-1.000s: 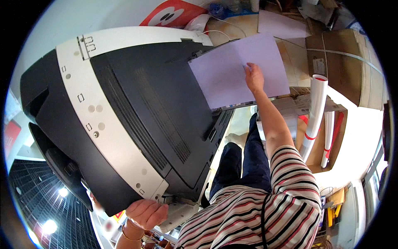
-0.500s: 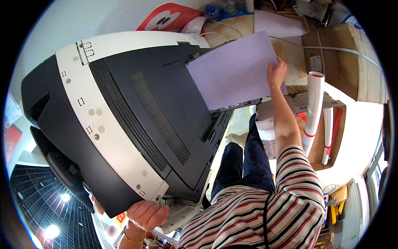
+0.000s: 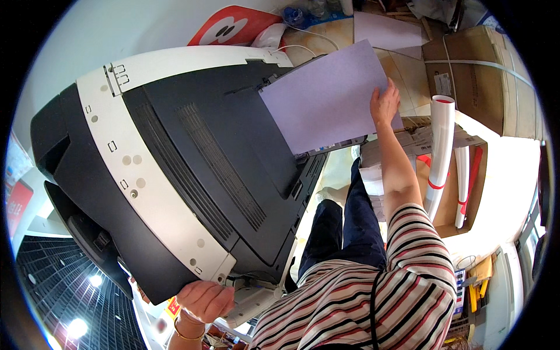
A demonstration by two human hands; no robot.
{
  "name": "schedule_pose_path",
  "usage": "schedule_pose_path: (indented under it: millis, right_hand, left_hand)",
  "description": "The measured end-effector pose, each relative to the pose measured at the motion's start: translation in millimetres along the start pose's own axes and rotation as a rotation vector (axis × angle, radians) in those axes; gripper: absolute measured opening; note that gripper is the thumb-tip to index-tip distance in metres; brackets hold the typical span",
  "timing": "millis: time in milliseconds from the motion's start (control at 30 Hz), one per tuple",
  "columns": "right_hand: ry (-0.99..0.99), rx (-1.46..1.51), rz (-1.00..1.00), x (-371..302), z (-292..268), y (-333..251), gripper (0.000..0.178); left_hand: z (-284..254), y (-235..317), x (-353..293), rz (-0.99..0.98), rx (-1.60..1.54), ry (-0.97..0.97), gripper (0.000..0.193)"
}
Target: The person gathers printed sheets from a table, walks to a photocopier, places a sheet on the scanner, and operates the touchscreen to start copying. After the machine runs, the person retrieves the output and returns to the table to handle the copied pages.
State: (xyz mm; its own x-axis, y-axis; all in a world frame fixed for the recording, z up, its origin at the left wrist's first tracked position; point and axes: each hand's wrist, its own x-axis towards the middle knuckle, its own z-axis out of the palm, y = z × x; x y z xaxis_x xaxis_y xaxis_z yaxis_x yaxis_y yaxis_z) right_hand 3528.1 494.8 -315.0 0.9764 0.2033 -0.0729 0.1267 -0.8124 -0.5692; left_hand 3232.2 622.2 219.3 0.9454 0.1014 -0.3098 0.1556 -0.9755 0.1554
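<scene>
Cluttered room, pale wall (image 3: 140, 29) and tan tiled floor (image 3: 412, 87).
A dark grid ceiling (image 3: 55, 256) with bright round lamps (image 3: 77, 328) shows at lower left; strong white glare (image 3: 507, 175) fills the right side, near a large cardboard box (image 3: 481, 93).

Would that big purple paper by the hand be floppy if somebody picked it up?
The purple paper by the right hand looks thin and broad, so it may sag when lifted by one edge. It's probably light, showing no visible bulk.

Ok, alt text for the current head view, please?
A person's right hand touches the right edge of a pale purple sheet beside a large black and white machine; the left hand, curled, rests at the machine's near corner.
</scene>
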Motion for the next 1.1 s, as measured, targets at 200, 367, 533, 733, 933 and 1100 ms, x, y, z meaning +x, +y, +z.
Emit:
schedule_pose_path:
  millis: [200,367,533,733,933,1100]
  right_hand:
    - [-0.001,-0.024,-0.006,-2,0,-3,0.051]
    - [0.045,-0.004,-0.06,-4,1,-1,0.051]
    - [0.016,0.063,-0.037,-5,-6,-7,0.042]
    - [0.089,-0.007,-0.175,-7,-11,-12,0.031]
    - [-0.268,0.147,-0.019,-2,-23,-21,0.037]
    - [-0.546,-0.124,-0.141,21,-28,-7,0.04]
  left_hand:
    - [2,-2,-3,0.006,0.022,0.019,0.008]
    - [2,-2,-3,-0.004,0.013,0.022,0.009]
    - [2,-2,-3,0.001,0.004,0.022,0.009]
    - [1,-1,-1,0.01,0.006,0.042,0.01]
    - [0,-1,-2,0.024,-0.016,0.058,0.014]
    - [-1,-5,-1,0.064,-0.023,0.093,0.015]
